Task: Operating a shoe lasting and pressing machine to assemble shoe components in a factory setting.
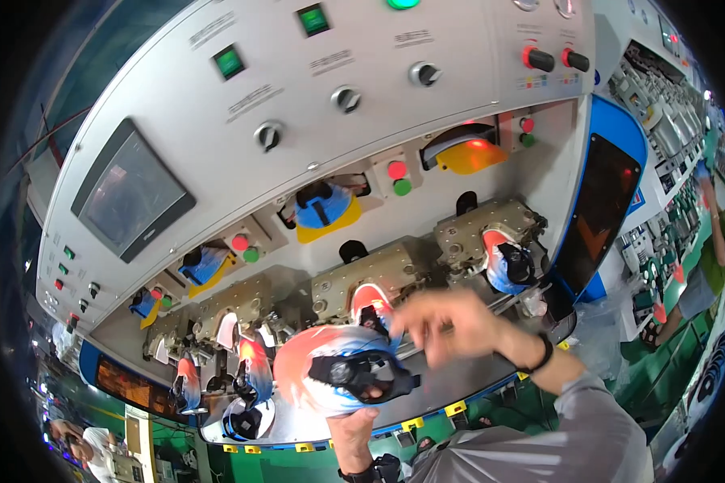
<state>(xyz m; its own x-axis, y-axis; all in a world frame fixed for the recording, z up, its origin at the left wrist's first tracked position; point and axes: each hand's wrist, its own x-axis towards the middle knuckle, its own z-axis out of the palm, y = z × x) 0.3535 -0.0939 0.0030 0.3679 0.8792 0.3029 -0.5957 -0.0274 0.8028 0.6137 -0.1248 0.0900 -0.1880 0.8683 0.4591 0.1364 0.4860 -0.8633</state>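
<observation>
A red, white and blue shoe upper [306, 354] with a black opening is held up in front of the machine. My left hand [353, 431] grips it from below, closed round its underside, with a thumb or fingertip showing at the opening. Just right of the shoe, my right hand [451, 322] is raised, smeared by motion, with its fingers loosely bent and apart; I see nothing in it. Behind the held shoe, a similar shoe upper [370, 299] sits at a metal mould station [370, 278], partly hidden. Another shoe upper [507, 262] is at the right-hand station.
The grey machine panel [314, 145] carries knobs, lit green buttons and a screen [129, 193]. Red and green push buttons [399, 179] are beside the stations. More shoe uppers [252, 370] stand at the left, above the work ledge [298, 419]. People [97, 447] are at far left and right.
</observation>
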